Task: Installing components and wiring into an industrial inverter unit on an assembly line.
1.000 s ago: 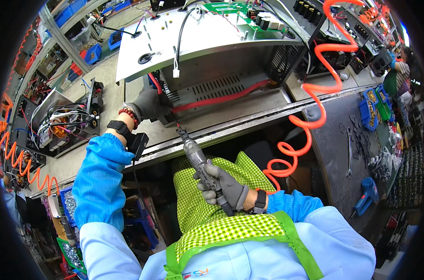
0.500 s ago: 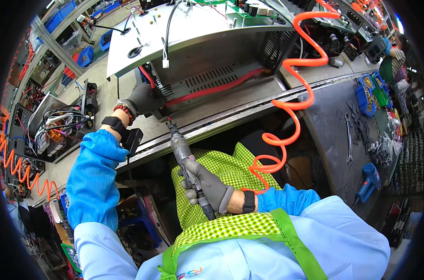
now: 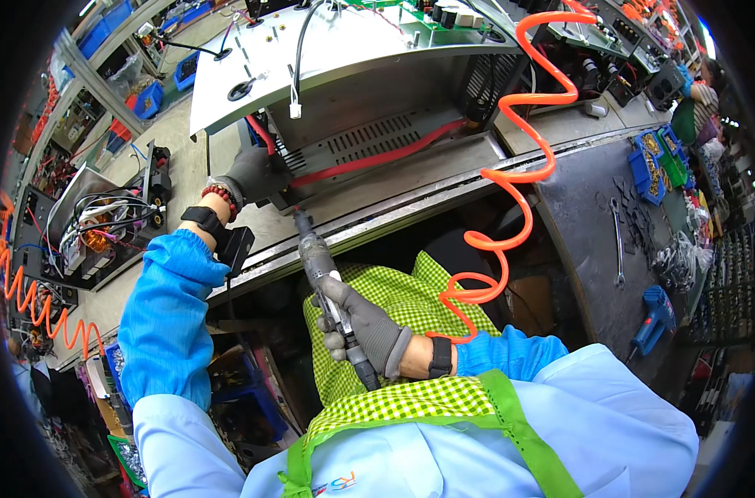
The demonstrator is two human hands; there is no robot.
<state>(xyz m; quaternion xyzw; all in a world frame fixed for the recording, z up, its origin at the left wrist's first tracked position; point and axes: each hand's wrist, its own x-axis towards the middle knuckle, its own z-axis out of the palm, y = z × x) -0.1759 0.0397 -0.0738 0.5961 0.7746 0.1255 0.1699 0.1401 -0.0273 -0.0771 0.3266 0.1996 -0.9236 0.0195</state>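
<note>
In a grey work glove, my right hand (image 3: 366,324) is wrapped round an inline power screwdriver (image 3: 316,256) above my lap. The driver slants up and left, its tip close to the near left corner of an open metal chassis (image 3: 356,98). My left hand (image 3: 259,173), in a dark glove, is closed at that corner. Its fingers are partly hidden, and I cannot make out what they hold. Beside it, a thick red cable (image 3: 379,161) runs along the slotted chassis floor. From the white top panel hangs a cable with a small white connector (image 3: 295,109).
A coiled orange air hose (image 3: 522,177) hangs right of the chassis. On the dark side table (image 3: 589,241) lie a wrench (image 3: 618,241), a blue hand tool (image 3: 655,319) and blue bins (image 3: 647,176) of small parts. Another wired unit (image 3: 103,220) stands at left. A person (image 3: 699,104) is at far right.
My right hand and the screwdriver have shifted slightly up and left, the tip nearer the chassis corner. The orange hose has swung a little left. My left hand has barely moved.
</note>
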